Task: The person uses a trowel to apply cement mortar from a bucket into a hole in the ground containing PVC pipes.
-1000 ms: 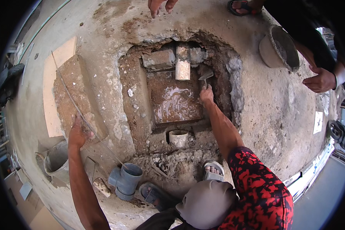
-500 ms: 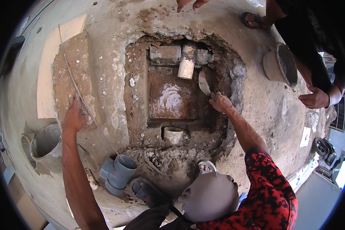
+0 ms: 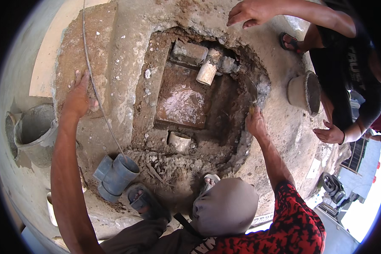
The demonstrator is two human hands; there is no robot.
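Note:
My left hand (image 3: 79, 95) lies with spread fingers on a dirt-covered brown slab (image 3: 86, 51). A thin bent rod (image 3: 99, 95) runs past this hand into a grey plastic pipe tee (image 3: 122, 173). My right hand (image 3: 256, 122) grips a trowel at its handle; the trowel's blade (image 3: 252, 89) is at the right side of a dug pit. Inside the pit is a square basin with wet, shiny bottom (image 3: 184, 103). A cream pipe (image 3: 207, 72) juts in beside a grey block (image 3: 189, 53), and a short pipe stub (image 3: 180, 142) stands at the near side.
A co-worker at the right holds one hand (image 3: 252, 12) over the far ground and another hand (image 3: 330, 133) lower down. A bucket (image 3: 298, 93) stands near them. Another bucket (image 3: 36, 139) stands at the left. A grey cap (image 3: 228, 207) fills the lower middle.
My right hand has moved the trowel rightward, from the basin's inner edge to the pit's outer side. The co-worker's far arm has come further into view. The whole view has turned slightly.

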